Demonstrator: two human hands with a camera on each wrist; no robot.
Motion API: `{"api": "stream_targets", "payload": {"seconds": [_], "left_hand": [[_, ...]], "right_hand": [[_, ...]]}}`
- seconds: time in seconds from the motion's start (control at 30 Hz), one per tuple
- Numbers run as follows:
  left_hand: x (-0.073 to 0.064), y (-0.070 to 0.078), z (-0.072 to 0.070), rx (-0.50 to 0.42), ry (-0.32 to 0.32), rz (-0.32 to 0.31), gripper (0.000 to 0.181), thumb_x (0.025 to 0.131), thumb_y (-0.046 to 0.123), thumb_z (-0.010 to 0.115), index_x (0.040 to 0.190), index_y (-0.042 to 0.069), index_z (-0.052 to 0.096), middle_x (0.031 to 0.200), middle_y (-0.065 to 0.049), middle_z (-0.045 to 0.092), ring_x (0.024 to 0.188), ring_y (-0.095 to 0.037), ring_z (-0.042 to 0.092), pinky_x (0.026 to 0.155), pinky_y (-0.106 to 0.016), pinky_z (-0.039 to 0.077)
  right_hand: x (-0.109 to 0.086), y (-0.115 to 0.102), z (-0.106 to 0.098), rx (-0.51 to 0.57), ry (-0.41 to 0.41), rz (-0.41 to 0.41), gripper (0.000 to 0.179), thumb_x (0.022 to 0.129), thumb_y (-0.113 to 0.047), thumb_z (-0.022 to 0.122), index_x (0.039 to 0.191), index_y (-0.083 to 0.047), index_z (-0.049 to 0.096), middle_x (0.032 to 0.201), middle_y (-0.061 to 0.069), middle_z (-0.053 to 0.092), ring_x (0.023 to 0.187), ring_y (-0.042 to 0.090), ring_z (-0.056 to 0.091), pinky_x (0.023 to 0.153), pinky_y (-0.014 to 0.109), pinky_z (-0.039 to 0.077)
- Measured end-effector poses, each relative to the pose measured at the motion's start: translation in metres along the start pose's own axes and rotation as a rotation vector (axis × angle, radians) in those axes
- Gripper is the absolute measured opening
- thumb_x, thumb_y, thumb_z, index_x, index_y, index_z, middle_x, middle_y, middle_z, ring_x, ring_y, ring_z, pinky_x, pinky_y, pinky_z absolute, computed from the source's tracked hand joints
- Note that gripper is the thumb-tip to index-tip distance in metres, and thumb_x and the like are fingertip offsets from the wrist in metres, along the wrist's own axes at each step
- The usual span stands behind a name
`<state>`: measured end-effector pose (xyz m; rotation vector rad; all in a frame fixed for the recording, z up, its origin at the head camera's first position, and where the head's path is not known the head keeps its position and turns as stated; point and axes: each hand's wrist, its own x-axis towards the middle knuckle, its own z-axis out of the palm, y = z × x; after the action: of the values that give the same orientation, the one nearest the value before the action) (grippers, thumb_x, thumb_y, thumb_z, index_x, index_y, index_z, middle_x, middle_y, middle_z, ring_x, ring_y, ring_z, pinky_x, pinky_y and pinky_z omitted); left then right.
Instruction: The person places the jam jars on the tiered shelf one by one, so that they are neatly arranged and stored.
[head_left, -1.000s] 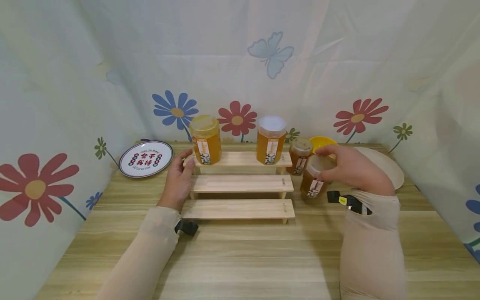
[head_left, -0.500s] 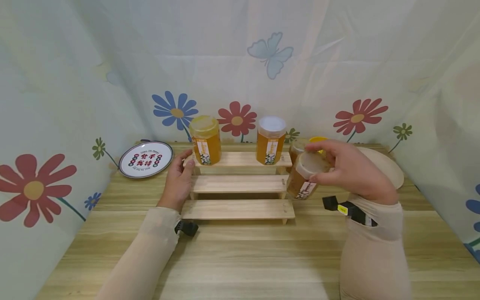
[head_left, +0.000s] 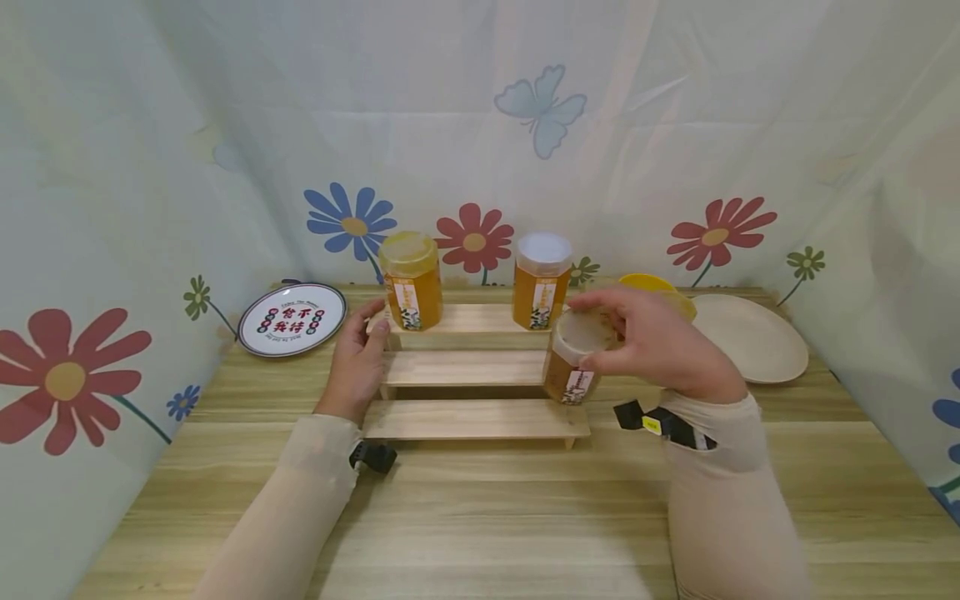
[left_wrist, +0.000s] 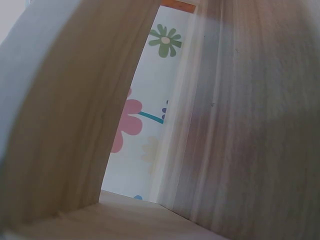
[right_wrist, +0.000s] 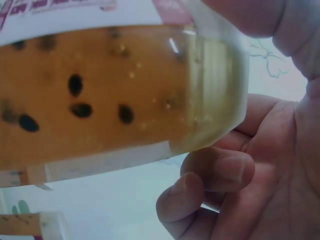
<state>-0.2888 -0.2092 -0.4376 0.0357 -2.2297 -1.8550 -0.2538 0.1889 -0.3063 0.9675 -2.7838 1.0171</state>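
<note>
Wood-grain table [head_left: 480, 533] carries a 3-step wooden rack [head_left: 472, 419], w/ a beige plate [head_left: 757, 337] off to its R & a white plate [head_left: 292, 319] w/ red Chinese chars to its L. R hand [head_left: 656, 337] pinches the seed-flecked amber jar [head_left: 564, 371] by its lid end, slightly tilted at the rack's R end, contact unclear; L hand [head_left: 356, 367] is at the rack's L end, can't tell if gripping or just touching. Yellow-lidded jar [head_left: 414, 292] & white-lidded jar [head_left: 538, 292] stand upright up top, well apart.
</note>
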Motion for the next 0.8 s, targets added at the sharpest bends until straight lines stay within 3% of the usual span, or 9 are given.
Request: {"api": "stream_targets", "payload": {"seconds": [0.3,0.57,0.8], "left_hand": [[0.0,0.001,-0.001,0.004,0.001,-0.014,0.047,0.115,0.021,0.045,0.161,0.014,0.041,0.167,-0.005,0.039,0.144,-0.022,0.042,0.122,-0.044,0.033],[-0.003,0.002,-0.002,0.01,0.004,0.01,0.047,0.114,0.027,0.047,0.16,0.017,0.043,0.165,-0.003,0.041,0.142,-0.022,0.044,0.12,-0.044,0.036],[-0.002,0.002,0.0,0.009,-0.003,0.011,0.048,0.114,0.027,0.046,0.16,0.016,0.042,0.165,-0.003,0.04,0.141,-0.021,0.044,0.12,-0.043,0.035]], "right_hand": [[0.008,-0.003,0.006,0.045,-0.031,0.064,0.063,0.088,-0.021,0.089,0.144,-0.007,0.061,0.117,0.009,0.065,0.09,0.025,0.055,0.072,0.03,0.05],[0.015,-0.005,0.012,0.128,-0.018,0.089,0.066,0.087,-0.018,0.088,0.145,-0.003,0.061,0.096,0.011,0.062,0.083,0.026,0.052,0.066,0.028,0.045],[0.017,-0.003,0.017,0.184,-0.022,0.072,0.065,0.087,-0.013,0.087,0.146,-0.003,0.06,0.099,0.012,0.066,0.08,0.026,0.053,0.064,0.027,0.046]]}}
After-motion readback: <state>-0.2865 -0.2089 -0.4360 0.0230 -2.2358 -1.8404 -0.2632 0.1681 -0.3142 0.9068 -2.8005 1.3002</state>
